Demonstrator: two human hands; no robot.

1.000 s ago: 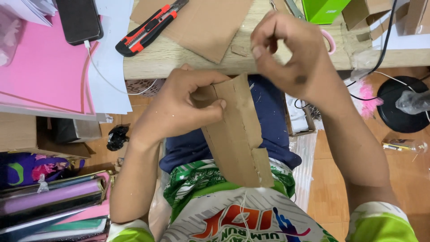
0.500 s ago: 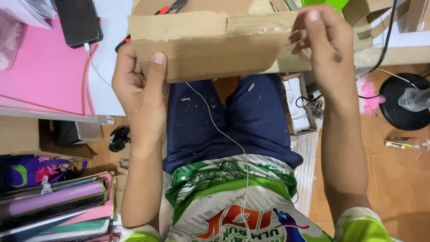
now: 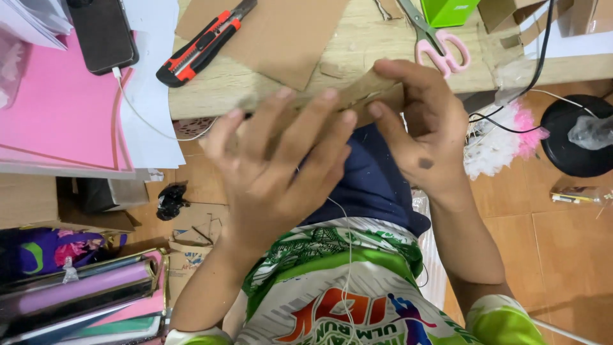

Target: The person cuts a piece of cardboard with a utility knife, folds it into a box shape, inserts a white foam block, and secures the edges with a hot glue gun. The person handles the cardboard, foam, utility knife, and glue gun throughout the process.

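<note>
Both hands are pinching a folded cardboard strip point(image 3: 357, 96) just in front of the tabletop point(image 3: 357, 48) edge: left hand point(image 3: 281, 166) spreading fingers flat, right hand point(image 3: 424, 128) gripping its end. Pressing evenly along the crease should be keeping it straight.

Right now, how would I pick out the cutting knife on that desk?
Start at the pale wooden desk along the top. Left of the brown cardboard sheet lies the utility knife, slanted, its blade end touching the sheet. Its red and black handle sets it apart from the pink-handled scissors further right.
</note>
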